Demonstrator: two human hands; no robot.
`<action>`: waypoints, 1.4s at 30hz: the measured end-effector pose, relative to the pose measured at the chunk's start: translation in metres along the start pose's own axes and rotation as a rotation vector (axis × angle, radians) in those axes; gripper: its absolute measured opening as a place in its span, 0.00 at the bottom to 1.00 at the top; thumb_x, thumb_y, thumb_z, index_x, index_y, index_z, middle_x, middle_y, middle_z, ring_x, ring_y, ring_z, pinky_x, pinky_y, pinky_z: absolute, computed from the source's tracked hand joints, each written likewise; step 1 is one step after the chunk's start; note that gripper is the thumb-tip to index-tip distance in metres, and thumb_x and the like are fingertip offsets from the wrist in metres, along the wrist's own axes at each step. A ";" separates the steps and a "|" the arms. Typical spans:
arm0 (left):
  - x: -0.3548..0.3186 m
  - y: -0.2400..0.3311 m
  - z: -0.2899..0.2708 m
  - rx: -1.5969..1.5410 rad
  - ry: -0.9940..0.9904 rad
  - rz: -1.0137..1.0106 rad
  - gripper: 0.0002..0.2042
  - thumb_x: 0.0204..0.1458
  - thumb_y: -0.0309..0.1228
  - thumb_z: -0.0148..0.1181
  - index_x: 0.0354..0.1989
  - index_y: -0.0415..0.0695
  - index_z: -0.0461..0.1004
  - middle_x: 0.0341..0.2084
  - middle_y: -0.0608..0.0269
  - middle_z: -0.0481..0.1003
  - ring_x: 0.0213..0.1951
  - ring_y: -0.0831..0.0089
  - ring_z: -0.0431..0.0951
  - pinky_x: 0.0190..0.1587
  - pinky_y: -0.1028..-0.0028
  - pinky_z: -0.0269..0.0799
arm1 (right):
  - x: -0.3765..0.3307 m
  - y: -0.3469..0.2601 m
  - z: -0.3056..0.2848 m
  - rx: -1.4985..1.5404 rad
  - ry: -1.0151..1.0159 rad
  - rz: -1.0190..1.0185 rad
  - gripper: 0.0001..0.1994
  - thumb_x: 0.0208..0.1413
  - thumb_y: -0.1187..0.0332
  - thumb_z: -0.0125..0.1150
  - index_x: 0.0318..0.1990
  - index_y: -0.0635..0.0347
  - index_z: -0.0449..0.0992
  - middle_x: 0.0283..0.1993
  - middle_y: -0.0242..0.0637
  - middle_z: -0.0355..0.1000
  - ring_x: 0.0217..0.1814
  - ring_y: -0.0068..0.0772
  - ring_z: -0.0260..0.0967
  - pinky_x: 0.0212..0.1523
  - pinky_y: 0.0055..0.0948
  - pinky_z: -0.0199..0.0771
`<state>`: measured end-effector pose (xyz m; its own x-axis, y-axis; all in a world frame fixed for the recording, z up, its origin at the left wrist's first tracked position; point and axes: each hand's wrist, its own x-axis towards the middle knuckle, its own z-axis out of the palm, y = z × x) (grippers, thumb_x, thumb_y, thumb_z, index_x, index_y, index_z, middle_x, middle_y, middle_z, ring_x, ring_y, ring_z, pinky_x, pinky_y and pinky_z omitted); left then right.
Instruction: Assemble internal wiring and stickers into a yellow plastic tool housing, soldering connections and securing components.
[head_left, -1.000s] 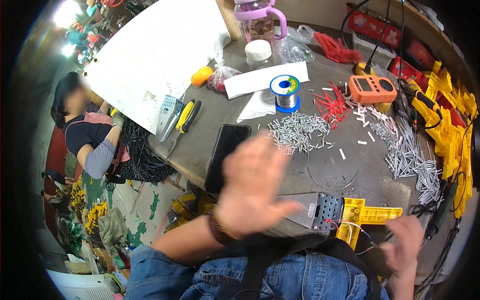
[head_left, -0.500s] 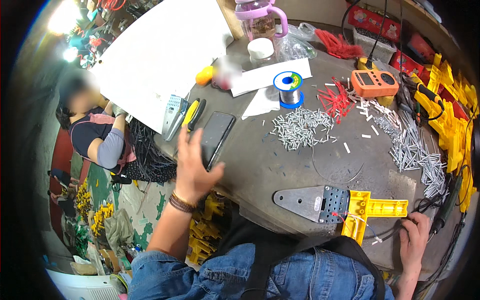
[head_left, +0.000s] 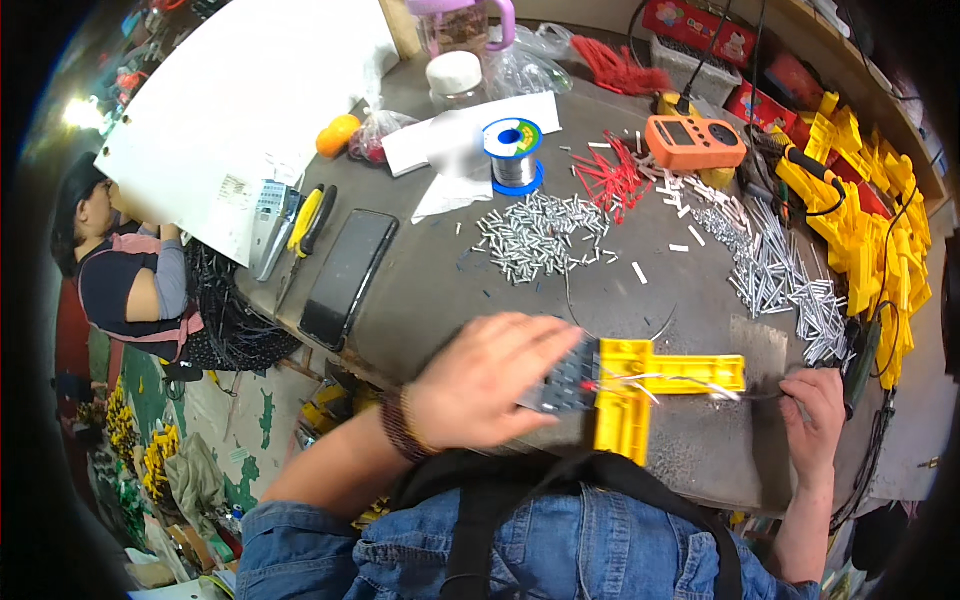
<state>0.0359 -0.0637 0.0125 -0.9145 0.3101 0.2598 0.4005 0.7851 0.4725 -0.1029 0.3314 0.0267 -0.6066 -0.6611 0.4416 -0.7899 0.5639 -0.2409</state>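
My left hand (head_left: 480, 380), slightly blurred, lies over the tapered grey metal plate (head_left: 568, 378), thumb along the near edge and fingers across the far edge. Most of the plate is hidden under it. Joined to the plate is a yellow T-shaped plastic housing (head_left: 622, 400), its open side up, with thin red and white wires (head_left: 690, 385) running along it. To the right of the housing is my right hand (head_left: 815, 415), fingers curled together. A thin dark line meets its fingertips; what they pinch cannot be made out.
A smartphone (head_left: 348, 280) and yellow-black cutters (head_left: 312, 222) lie left. Behind are a solder spool (head_left: 515, 165), metal pins (head_left: 535, 235), red pieces (head_left: 612, 180) and an orange meter (head_left: 693, 143). Long screws (head_left: 785, 275) and yellow housings (head_left: 860, 210) fill the right. A co-worker (head_left: 120, 270) sits far left.
My left hand has moved from beside the smartphone, right and nearer, onto the metal plate. My right hand's fingers have drawn together beside the housing. The whole view has shifted.
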 end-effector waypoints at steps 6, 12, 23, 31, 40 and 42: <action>0.026 -0.014 -0.028 -0.158 0.071 0.009 0.23 0.46 0.36 0.69 0.50 0.38 0.75 0.49 0.49 0.75 0.52 0.54 0.74 0.55 0.62 0.67 | 0.017 0.002 0.004 0.047 -0.063 -0.057 0.14 0.46 0.69 0.69 0.42 0.61 0.79 0.40 0.41 0.74 0.43 0.45 0.70 0.44 0.37 0.68; 0.128 0.018 0.026 0.099 -0.187 -0.227 0.13 0.49 0.40 0.63 0.28 0.41 0.79 0.29 0.52 0.79 0.36 0.54 0.80 0.40 0.60 0.75 | 0.080 0.088 -0.003 1.084 0.361 0.639 0.19 0.64 0.70 0.56 0.62 0.60 0.67 0.46 0.32 0.70 0.39 0.18 0.64 0.36 0.19 0.62; 0.120 0.023 0.013 -0.688 0.098 -0.253 0.05 0.64 0.27 0.49 0.42 0.39 0.65 0.31 0.58 0.74 0.31 0.72 0.76 0.34 0.71 0.72 | 0.199 0.133 0.040 0.431 0.432 0.225 0.13 0.61 0.69 0.63 0.53 0.52 0.77 0.41 0.26 0.75 0.43 0.17 0.69 0.45 0.19 0.69; 0.044 0.037 -0.009 0.145 0.164 0.118 0.06 0.43 0.22 0.64 0.29 0.43 0.74 0.28 0.59 0.72 0.32 0.61 0.75 0.34 0.65 0.68 | 0.122 0.003 0.008 1.224 0.670 0.279 0.14 0.65 0.60 0.57 0.46 0.63 0.73 0.39 0.37 0.77 0.29 0.20 0.70 0.31 0.18 0.70; 0.048 0.037 0.008 0.127 0.241 0.076 0.09 0.40 0.24 0.66 0.30 0.44 0.74 0.30 0.59 0.72 0.34 0.57 0.73 0.37 0.63 0.66 | 0.091 -0.019 0.061 1.484 0.323 0.676 0.13 0.69 0.56 0.48 0.44 0.56 0.70 0.31 0.35 0.75 0.20 0.18 0.63 0.16 0.19 0.57; 0.049 0.039 0.009 0.145 0.228 0.067 0.08 0.42 0.25 0.65 0.31 0.45 0.74 0.30 0.60 0.72 0.34 0.58 0.73 0.37 0.63 0.65 | 0.094 -0.021 0.064 1.500 0.299 0.683 0.13 0.69 0.56 0.48 0.44 0.56 0.70 0.31 0.35 0.75 0.20 0.18 0.63 0.16 0.19 0.57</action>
<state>0.0060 -0.0131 0.0361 -0.8430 0.2486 0.4769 0.4326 0.8403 0.3267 -0.1490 0.2254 0.0185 -0.9539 -0.3000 0.0098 0.1061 -0.3677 -0.9239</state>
